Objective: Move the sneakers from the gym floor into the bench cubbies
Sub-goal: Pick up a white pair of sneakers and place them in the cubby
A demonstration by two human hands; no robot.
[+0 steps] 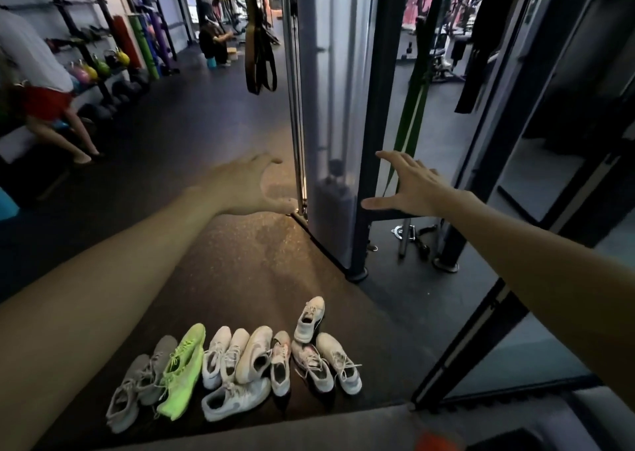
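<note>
**Every sneaker on the floor, both hands empty**

From where I stand, nothing has gone into a cubby yet: the whole cluster of shoes lies on the dark speckled rubber gym floor (240,261), and the bench cubbies are not in sight, so all the carrying is judged left to do.

Left to right: the person's left hand (245,186) is stretched out ahead, fingers straight and spread, holding nothing, well above and beyond the shoes. Below it, the pair of grey knit sneakers (137,382) lies with its long axes slanting, toes up and to the right. Just beside it, the neon-green lace-up sneaker (182,371) slants the same way, toe away from the person. Next come the white sneakers (240,358), most running lengthwise away from the person, with one lying crosswise in front of them, toe to the right. Farthest right, a white pair fans out with heels toward the person, and one lone white shoe sits behind it, toe pointing away.

The right hand (409,184) reaches forward near the grey metal cable-machine column (330,107), fingers loose and extended, grasping nothing.
</note>
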